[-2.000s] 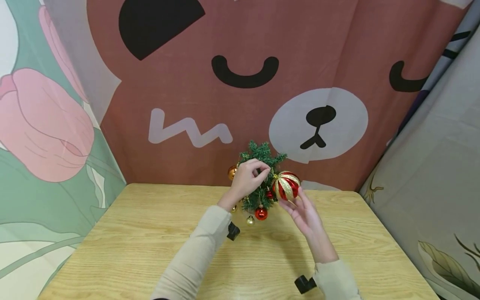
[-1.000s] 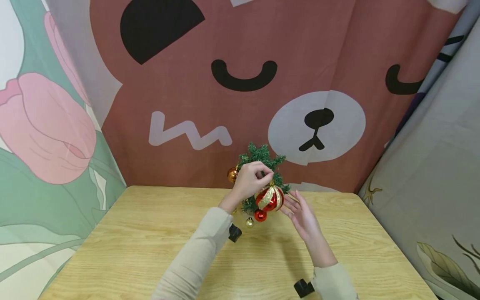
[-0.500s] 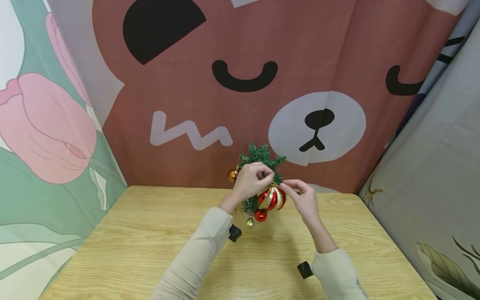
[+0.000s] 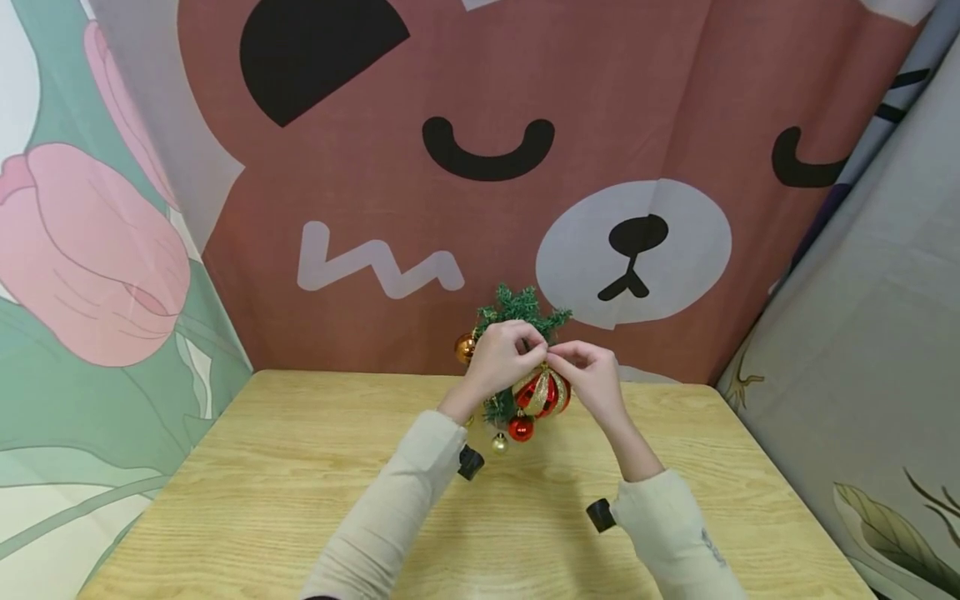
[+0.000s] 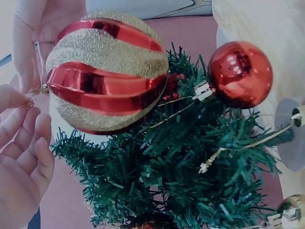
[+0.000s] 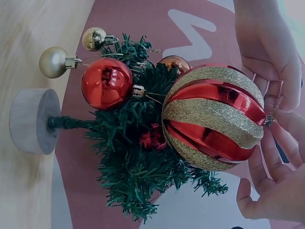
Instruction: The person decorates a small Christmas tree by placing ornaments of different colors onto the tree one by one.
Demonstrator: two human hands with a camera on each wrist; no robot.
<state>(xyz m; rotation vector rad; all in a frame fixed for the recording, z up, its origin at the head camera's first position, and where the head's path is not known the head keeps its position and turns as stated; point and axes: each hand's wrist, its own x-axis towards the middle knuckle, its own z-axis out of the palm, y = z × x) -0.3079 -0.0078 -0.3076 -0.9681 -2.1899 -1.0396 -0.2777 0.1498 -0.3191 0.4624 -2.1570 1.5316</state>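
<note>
A large red bauble (image 4: 542,393) with glittery gold stripes hangs in front of a small artificial Christmas tree (image 4: 522,307). My left hand (image 4: 504,357) pinches the thin gold cord (image 6: 272,113) above the bauble's cap. From the other side my right hand (image 4: 594,379) pinches at the same cord, its fingertips meeting the left ones. The right wrist view shows the left hand (image 6: 264,43) above and the right hand (image 6: 281,191) below the cord, both beside the bauble's top. Green branches (image 5: 162,157) lie close behind the bauble.
Smaller baubles hang on the tree: a red one (image 6: 106,84), a pale gold one (image 4: 500,443) and an orange one (image 4: 465,347). The tree's round grey base (image 6: 35,121) stands on the wooden table (image 4: 315,467). A printed curtain (image 4: 360,192) rises behind.
The bauble moved left, away from my right palm, and now hangs from the cord. My right hand left its underside and rose to the cord. The left hand stays nearly still.
</note>
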